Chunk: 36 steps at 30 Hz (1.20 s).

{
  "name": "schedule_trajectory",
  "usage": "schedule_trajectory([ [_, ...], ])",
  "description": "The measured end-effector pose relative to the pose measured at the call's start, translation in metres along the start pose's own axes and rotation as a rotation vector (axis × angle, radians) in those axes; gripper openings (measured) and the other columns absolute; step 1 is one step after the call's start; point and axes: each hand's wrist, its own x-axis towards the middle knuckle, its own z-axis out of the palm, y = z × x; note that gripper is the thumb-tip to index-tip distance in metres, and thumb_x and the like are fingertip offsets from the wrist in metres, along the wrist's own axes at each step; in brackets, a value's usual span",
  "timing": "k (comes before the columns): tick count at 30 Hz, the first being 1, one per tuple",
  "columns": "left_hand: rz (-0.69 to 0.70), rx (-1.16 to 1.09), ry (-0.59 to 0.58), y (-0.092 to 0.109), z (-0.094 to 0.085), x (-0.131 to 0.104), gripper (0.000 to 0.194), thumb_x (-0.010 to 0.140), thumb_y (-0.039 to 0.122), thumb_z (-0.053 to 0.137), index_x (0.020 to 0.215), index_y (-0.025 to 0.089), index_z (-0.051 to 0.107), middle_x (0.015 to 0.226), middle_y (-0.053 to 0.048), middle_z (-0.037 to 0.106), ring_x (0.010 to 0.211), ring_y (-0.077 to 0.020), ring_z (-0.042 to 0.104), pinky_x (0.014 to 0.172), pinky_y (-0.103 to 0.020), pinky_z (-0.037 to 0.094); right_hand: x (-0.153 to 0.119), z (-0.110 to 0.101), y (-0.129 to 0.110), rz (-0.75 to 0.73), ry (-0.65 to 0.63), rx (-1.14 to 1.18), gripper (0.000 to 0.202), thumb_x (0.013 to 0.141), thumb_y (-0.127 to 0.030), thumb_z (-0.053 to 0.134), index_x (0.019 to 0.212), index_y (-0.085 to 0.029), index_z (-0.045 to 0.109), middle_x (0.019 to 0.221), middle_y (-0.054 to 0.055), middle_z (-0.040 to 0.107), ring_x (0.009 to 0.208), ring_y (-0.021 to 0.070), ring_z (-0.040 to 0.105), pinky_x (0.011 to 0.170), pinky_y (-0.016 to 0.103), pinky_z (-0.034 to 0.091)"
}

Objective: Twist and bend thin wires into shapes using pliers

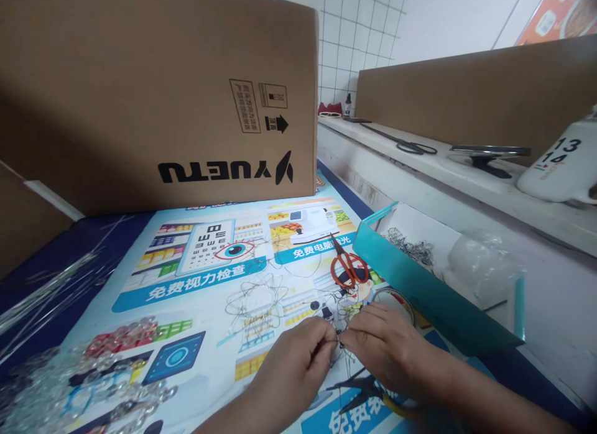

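My left hand (305, 353) and my right hand (380, 341) meet low in the view, fingertips pinched close together. Between them they grip a tangle of thin wire (344, 358), with loose strands hanging below; the exact spot held is mostly covered by the fingers. Just beyond lie red-handled scissors (349, 271), blades pointing away. Pliers with dark jaws (361, 389) and yellowish grips rest beneath my right forearm. A round roll or tin (402, 302) is partly hidden behind my right hand. Left of the hands, a flower-shaped wire piece (256, 303) lies flat on the printed sheet.
Clear beads (116, 375) are heaped at the lower left. A turquoise box (433, 303) on the right contains dark wire pieces and a plastic bag. A large carton (186, 98) blocks the back. On the right ledge (448, 170) stand a phone, black scissors and a white mug.
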Motion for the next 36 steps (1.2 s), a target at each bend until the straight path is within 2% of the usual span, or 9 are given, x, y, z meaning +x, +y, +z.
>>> schedule_trajectory([
  [7,0.019,0.007,-0.008,-0.001,0.000,-0.001,0.014,0.083,0.014,0.039,0.072,0.020,0.044,0.070,0.002,0.051,0.064,-0.0127,0.046,0.057,-0.022,0.032,0.002,-0.003,0.000,0.006,-0.029,0.033,0.024,0.084,-0.008,0.039,0.097,-0.014,0.058,0.086,0.008,0.058,0.077,0.0170,0.048,0.073,0.031,0.039],
  [14,0.051,-0.035,-0.045,-0.004,-0.002,0.000,0.013,0.080,0.011,0.039,0.071,0.020,0.043,0.070,0.004,0.051,0.065,-0.0120,0.045,0.059,-0.021,0.032,0.001,-0.006,-0.003,-0.029,-0.182,-0.014,0.022,0.089,-0.012,0.038,0.101,-0.012,0.056,0.085,0.007,0.057,0.079,0.0180,0.047,0.073,0.033,0.038],
  [18,0.001,-0.081,-0.080,-0.004,-0.003,0.002,0.013,0.080,0.012,0.039,0.070,0.019,0.044,0.067,0.004,0.049,0.063,-0.0114,0.043,0.057,-0.019,0.032,0.003,-0.008,-0.003,-0.038,-0.213,-0.028,0.022,0.090,-0.013,0.038,0.102,-0.013,0.056,0.083,0.006,0.056,0.078,0.0174,0.046,0.072,0.032,0.037],
  [27,-0.033,-0.173,-0.153,-0.008,-0.002,0.003,0.013,0.078,0.012,0.039,0.068,0.019,0.044,0.061,0.006,0.044,0.059,-0.0103,0.038,0.053,-0.018,0.030,0.006,-0.012,-0.008,-0.142,-0.207,-0.087,0.020,0.087,-0.011,0.039,0.092,-0.012,0.059,0.080,0.006,0.056,0.070,0.0169,0.041,0.063,0.032,0.033],
  [31,-0.053,-0.222,-0.183,-0.008,-0.002,0.003,0.013,0.079,0.014,0.040,0.068,0.018,0.045,0.062,0.006,0.044,0.059,-0.0100,0.038,0.053,-0.018,0.030,0.007,-0.006,-0.009,-0.193,-0.165,-0.119,0.016,0.083,-0.010,0.044,0.078,-0.013,0.059,0.077,0.005,0.055,0.067,0.0165,0.040,0.060,0.032,0.031],
  [36,-0.059,-0.245,-0.189,-0.005,-0.004,0.003,0.014,0.080,0.014,0.042,0.070,0.017,0.051,0.063,0.005,0.048,0.060,-0.0097,0.041,0.055,-0.019,0.032,0.006,0.004,-0.009,-0.167,-0.087,-0.176,0.014,0.080,-0.012,0.046,0.069,-0.016,0.054,0.070,0.003,0.052,0.065,0.0166,0.040,0.059,0.032,0.030],
])
